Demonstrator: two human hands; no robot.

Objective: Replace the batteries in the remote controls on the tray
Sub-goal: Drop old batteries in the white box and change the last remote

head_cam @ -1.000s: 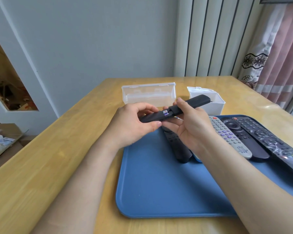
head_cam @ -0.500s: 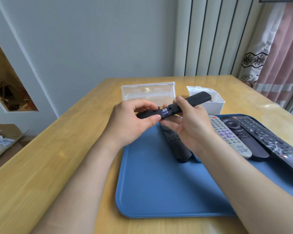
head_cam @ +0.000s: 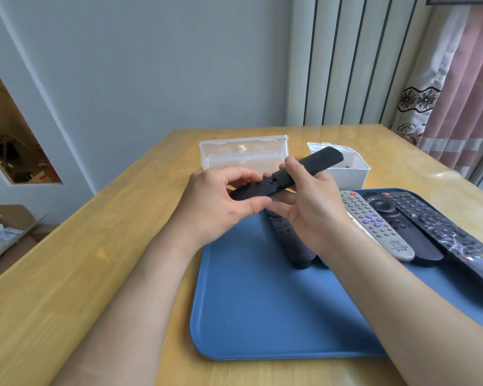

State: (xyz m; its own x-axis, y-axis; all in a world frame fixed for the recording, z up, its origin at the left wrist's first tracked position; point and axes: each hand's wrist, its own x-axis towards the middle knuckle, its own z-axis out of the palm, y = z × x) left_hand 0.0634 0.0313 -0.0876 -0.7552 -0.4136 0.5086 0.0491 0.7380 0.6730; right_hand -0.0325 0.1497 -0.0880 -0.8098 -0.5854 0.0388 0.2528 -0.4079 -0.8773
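The left hand (head_cam: 221,203) pinches the near section of a black remote (head_cam: 318,161). The right hand (head_cam: 311,210) grips its far body, over the tray's (head_cam: 262,316) far edge. The gap between the sections is too dark to read. The right hand half-hides a dark remote (head_cam: 293,246) on the tray, and the picture's right edge cuts off a long remote (head_cam: 457,240). The black remote hides most of the white box's (head_cam: 352,176) inside. A clear box (head_cam: 243,154) stands beside it. Wide bench (head_cam: 81,274) lies left of the tray.

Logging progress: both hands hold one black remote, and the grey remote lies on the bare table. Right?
Not quite. In the head view the grey remote lies on the blue tray, not the bare table. The left hand and right hand do hold the black remote.
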